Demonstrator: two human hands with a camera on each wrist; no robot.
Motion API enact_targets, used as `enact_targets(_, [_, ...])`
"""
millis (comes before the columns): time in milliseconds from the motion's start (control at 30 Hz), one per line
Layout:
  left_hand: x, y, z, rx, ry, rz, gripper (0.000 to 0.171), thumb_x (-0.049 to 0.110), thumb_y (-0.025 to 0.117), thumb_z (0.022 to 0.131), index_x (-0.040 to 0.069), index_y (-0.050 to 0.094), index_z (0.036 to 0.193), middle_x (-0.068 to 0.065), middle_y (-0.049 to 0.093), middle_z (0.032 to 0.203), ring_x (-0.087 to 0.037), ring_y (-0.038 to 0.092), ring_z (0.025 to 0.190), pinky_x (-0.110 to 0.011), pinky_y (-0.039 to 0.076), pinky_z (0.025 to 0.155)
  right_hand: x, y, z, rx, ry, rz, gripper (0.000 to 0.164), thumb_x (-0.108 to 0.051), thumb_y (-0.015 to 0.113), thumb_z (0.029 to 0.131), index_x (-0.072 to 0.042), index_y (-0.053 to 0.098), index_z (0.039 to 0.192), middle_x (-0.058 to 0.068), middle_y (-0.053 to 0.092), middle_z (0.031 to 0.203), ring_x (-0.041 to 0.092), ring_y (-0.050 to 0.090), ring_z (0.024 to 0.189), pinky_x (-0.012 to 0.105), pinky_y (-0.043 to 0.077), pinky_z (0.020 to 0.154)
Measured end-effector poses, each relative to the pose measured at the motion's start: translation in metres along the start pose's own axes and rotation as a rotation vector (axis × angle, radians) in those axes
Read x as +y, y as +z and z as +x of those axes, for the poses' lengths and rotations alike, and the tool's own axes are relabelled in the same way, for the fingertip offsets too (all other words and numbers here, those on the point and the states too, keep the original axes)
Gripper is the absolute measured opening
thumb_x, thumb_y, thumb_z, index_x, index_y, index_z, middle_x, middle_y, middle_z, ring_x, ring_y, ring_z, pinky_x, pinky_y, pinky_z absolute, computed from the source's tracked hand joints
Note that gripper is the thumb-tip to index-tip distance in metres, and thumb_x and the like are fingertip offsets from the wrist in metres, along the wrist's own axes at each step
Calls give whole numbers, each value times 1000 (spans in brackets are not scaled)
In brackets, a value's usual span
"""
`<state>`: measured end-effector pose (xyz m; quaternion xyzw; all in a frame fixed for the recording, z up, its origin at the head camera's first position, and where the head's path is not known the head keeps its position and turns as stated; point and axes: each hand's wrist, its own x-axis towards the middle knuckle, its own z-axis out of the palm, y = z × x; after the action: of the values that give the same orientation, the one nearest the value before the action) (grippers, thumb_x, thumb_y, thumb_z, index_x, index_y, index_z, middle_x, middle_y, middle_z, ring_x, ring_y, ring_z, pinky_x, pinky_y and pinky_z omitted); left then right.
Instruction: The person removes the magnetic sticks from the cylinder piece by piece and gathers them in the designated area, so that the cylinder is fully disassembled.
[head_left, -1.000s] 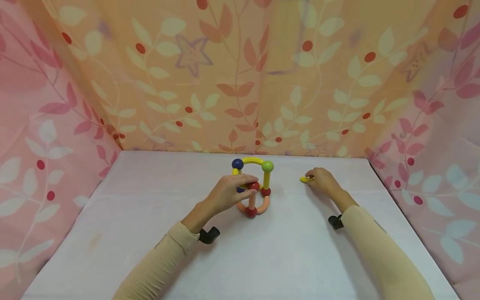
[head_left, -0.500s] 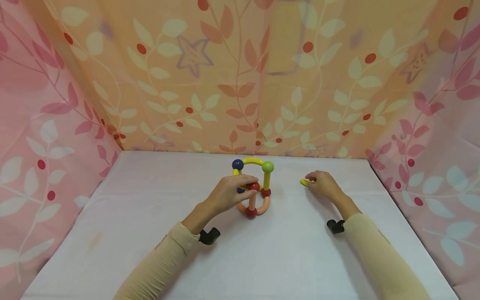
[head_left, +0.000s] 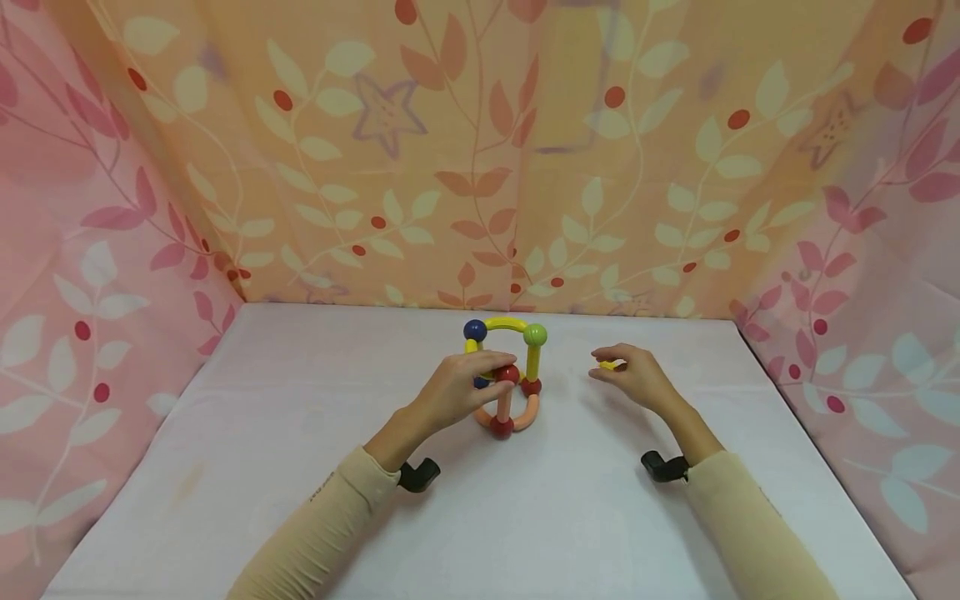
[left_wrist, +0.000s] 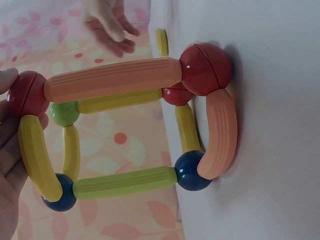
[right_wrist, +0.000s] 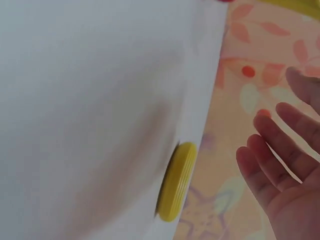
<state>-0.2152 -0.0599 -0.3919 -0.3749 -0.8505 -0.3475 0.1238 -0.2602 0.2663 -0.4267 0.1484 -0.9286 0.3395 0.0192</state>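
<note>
A frame of coloured balls and rods from a magnetic building set stands on the table, with a light green ball (head_left: 536, 335) at its upper right. My left hand (head_left: 450, 387) pinches the red ball (left_wrist: 28, 93) at its top front corner. Below that ball, an orange rod (left_wrist: 115, 79) runs down to a lower red ball (left_wrist: 207, 68). Yellow curved rods (left_wrist: 40, 157) join the upper balls. On the right, my right hand (head_left: 637, 377) holds nothing, its fingers parted. A short yellow rod (right_wrist: 176, 182) lies on the table beyond that hand, partly hidden behind it in the head view.
A white cloth covers the table (head_left: 300, 367). Patterned fabric (head_left: 390, 167) hangs behind it and along both sides. Black wrist mounts (head_left: 418, 475) stick out under both forearms.
My right hand has come away from the yellow rod, shifting slightly left as its fingers spread. The rod stays on the table. The left hand and the frame hold still.
</note>
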Motion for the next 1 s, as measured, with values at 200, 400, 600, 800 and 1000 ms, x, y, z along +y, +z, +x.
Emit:
enact_targets(200, [1, -1, 0, 0, 5, 1, 41, 15, 76, 84, 8, 67, 123, -5, 72, 118, -17, 67, 111, -28, 55, 92, -21, 9, -6, 10, -50, 131, 41, -24, 76, 85, -3, 67, 119, 16, 68, 118, 37, 62, 111, 47, 54, 93])
enact_targets(400, [2, -1, 0, 1, 26, 0, 42, 15, 76, 84, 8, 67, 124, -5, 72, 117, -17, 68, 107, -27, 55, 91, -41, 18, -11, -22, -66, 309, 41, -20, 75, 86, -4, 65, 123, 17, 66, 121, 41, 62, 111, 37, 55, 93])
enact_targets(600, [1, 0, 0, 12, 35, 9, 41, 14, 77, 84, 8, 67, 123, -6, 72, 116, -17, 69, 104, -28, 56, 89, -59, 25, -13, -66, -68, 441, 42, -16, 73, 88, 0, 62, 125, 19, 65, 121, 44, 59, 115, 20, 53, 92])
enact_targets(800, [1, -3, -1, 37, 41, 21, 40, 16, 77, 84, 6, 68, 121, -7, 72, 115, -18, 69, 105, -29, 56, 89, -74, 36, -13, -92, -105, 535, 43, -13, 71, 88, 3, 60, 127, 24, 63, 124, 30, 63, 112, 18, 52, 90])
enact_targets(1000, [-1, -5, -3, 67, 65, 22, 38, 14, 78, 82, 4, 70, 117, -8, 73, 112, -19, 68, 103, -29, 57, 87, -86, 47, -11, -116, -142, 615, 44, -12, 71, 88, 5, 59, 127, 27, 62, 123, 19, 66, 106, 21, 54, 90])
